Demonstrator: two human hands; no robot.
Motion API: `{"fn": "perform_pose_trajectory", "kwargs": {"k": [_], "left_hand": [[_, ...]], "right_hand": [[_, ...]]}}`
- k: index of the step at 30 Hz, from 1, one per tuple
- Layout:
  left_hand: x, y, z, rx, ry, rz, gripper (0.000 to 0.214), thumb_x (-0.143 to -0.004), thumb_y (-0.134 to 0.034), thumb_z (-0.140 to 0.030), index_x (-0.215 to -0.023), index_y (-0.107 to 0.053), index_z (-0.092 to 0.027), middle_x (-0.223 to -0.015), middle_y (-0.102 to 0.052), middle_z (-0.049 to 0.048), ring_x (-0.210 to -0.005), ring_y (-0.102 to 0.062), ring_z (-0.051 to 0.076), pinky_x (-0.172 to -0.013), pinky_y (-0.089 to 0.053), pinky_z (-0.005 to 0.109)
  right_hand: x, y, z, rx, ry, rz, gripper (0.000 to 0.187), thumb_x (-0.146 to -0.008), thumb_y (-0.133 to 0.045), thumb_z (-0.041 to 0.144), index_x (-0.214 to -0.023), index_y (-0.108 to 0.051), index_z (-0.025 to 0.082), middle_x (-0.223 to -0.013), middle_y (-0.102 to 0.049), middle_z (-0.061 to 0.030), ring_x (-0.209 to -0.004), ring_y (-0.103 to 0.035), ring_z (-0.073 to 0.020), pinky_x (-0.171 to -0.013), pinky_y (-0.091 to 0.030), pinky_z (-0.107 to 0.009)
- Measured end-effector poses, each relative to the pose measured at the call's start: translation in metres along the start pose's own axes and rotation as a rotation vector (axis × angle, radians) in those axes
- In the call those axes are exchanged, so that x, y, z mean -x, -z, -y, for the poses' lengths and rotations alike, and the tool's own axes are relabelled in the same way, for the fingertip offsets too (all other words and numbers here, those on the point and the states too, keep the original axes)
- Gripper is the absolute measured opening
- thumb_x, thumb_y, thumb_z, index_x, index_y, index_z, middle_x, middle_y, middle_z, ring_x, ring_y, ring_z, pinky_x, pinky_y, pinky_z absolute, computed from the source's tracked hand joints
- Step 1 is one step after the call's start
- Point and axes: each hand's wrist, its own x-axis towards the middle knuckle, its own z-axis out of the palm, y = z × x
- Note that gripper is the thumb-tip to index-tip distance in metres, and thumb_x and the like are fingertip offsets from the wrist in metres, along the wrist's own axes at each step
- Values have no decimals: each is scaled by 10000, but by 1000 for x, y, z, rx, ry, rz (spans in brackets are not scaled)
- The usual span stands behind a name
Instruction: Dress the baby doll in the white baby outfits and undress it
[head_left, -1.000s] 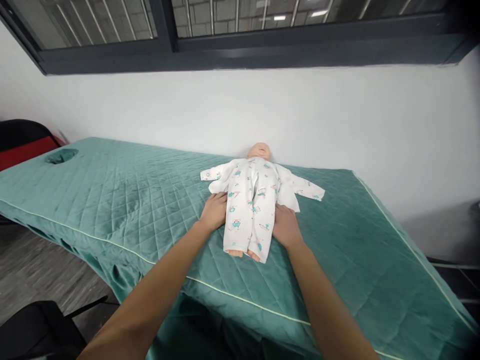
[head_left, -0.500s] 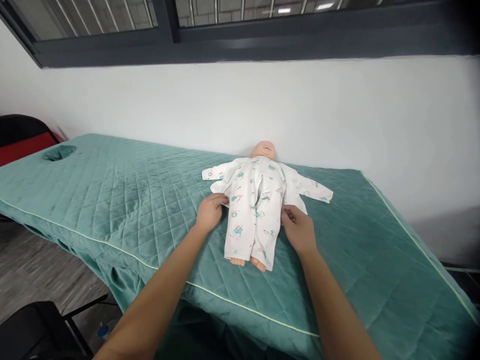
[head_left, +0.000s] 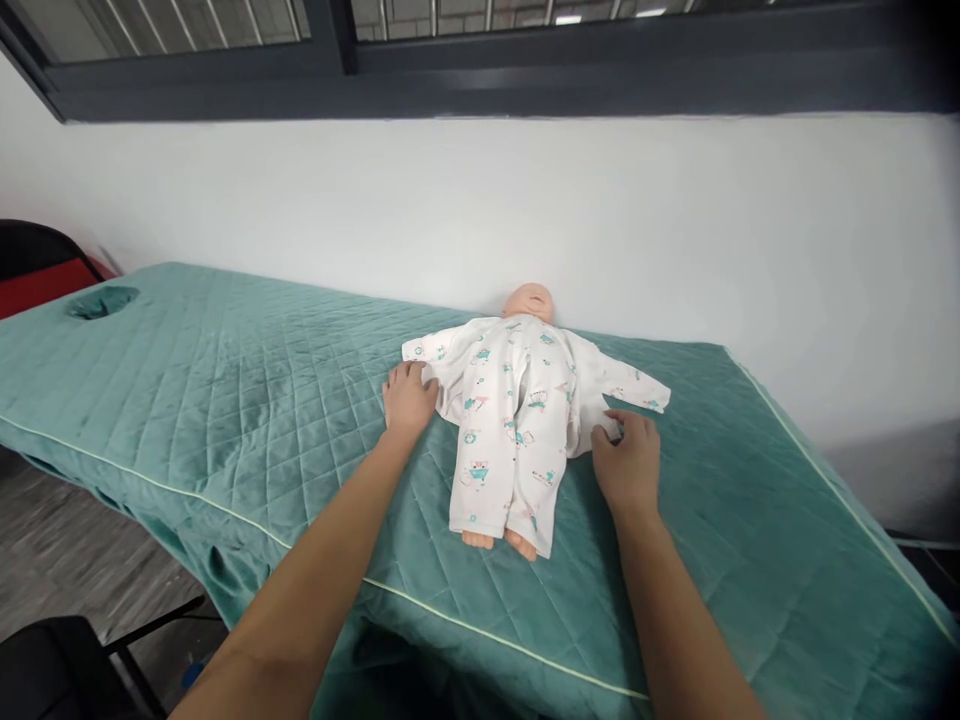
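A baby doll (head_left: 529, 299) lies on its back on the green quilted bed cover, its head toward the wall and its feet toward me. It wears a white printed baby shirt (head_left: 630, 383) with long sleeves spread out sideways, and matching trousers (head_left: 480, 470). The doll's toes show below the trouser legs. At the shirt's left side, my left hand (head_left: 410, 402) has its fingers closed on the edge of the side flap, just below the sleeve. Opposite it, my right hand (head_left: 628, 462) pinches the right side flap between thumb and fingers.
The bed (head_left: 247, 350) stretches far to the left, where a face hole (head_left: 103, 302) opens in its cover. A white wall (head_left: 450, 210) and dark window frame (head_left: 525, 85) stand behind. A black chair (head_left: 64, 665) is at lower left, a red and black one (head_left: 45, 280) beyond the bed.
Both hands have moved outward from the doll's sides, my left hand also slightly up. The shirt's right flap is now drawn out to the side. The view has shifted slightly.
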Motion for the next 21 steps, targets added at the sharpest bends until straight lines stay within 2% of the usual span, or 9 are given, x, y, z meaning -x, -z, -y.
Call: {"fn": "perform_pose_trajectory", "kwargs": {"k": [3, 6, 9, 11, 13, 15, 18, 19, 21], "left_hand": [[-4, -3, -2, -78, 80, -19, 467, -932, -547, -456, -1300, -576, -170, -1410, -572, 182, -1350, -486, 359, -1100, -406, 531], [-6, -4, -6, -118, 98, -6, 378, -936, -537, -448, -1178, -611, -166, -1339, -600, 188, -1306, -503, 369, -1073, -396, 531], [-9, -2, -8, -51, 92, 4, 207, -941, -521, -352, -1019, -622, -189, -1248, -638, 157, -1249, -531, 335, -1055, -377, 498], [-10, 0, -8, 82, 110, -7, 123, -923, -538, -310, -905, -593, -201, -1130, -664, 125, -1196, -549, 306, -1046, -361, 469], [-10, 2, -7, 204, 140, -24, 122, -896, -569, -293, -810, -540, -211, -965, -659, 81, -1113, -569, 277, -1022, -358, 436], [-8, 4, -4, 283, 162, -36, 181, -879, -580, -293, -747, -482, -218, -815, -608, 33, -981, -587, 243, -954, -383, 392], [-6, 6, -4, 414, 186, -52, 243, -882, -564, -319, -712, -418, -225, -695, -526, -14, -792, -568, 195, -795, -405, 319], [-5, 6, -7, 470, 189, -58, 255, -886, -555, -328, -709, -401, -227, -685, -521, -19, -761, -564, 185, -753, -405, 302], [-4, 10, -19, 584, 176, -65, 265, -899, -528, -329, -708, -374, -229, -718, -569, -14, -771, -592, 176, -715, -419, 283]], "right_hand": [[-7, 6, -1, 213, -131, 38, 414, -859, -546, 356, -1184, -626, 111, -1222, -638, -245, -1177, -561, -396, -970, -449, -554], [-17, 10, 8, 313, -265, 166, 523, -871, -584, 482, -1269, -592, 143, -1207, -671, -202, -1150, -602, -396, -948, -462, -541], [-34, 10, 15, 256, -380, 300, 456, -815, -641, 508, -1112, -659, 163, -1082, -703, -184, -1118, -628, -403, -964, -449, -548], [-46, 10, 16, 110, -411, 354, 302, -740, -692, 428, -894, -680, 168, -958, -712, -170, -1095, -632, -414, -978, -440, -553], [-53, 11, 14, -45, -387, 373, 221, -724, -663, 389, -819, -667, 190, -905, -721, -128, -1059, -651, -370, -966, -474, -503], [-53, 12, 11, -342, -376, 364, 262, -739, -620, 400, -907, -681, 209, -970, -736, -86, -1021, -676, -307, -914, -527, -432], [-44, 15, 12, -980, -414, 291, 366, -690, -671, 360, -1030, -691, 227, -1097, -735, -55, -1015, -688, -272, -875, -564, -394], [-41, 15, 13, -1126, -431, 268, 379, -666, -700, 331, -1031, -698, 229, -1104, -735, -52, -1015, -689, -271, -880, -567, -395], [-36, 14, 17, -1244, -455, 249, 361, -669, -727, 302, -1024, -711, 239, -1099, -739, -39, -1017, -690, -257, -898, -566, -384]]}}
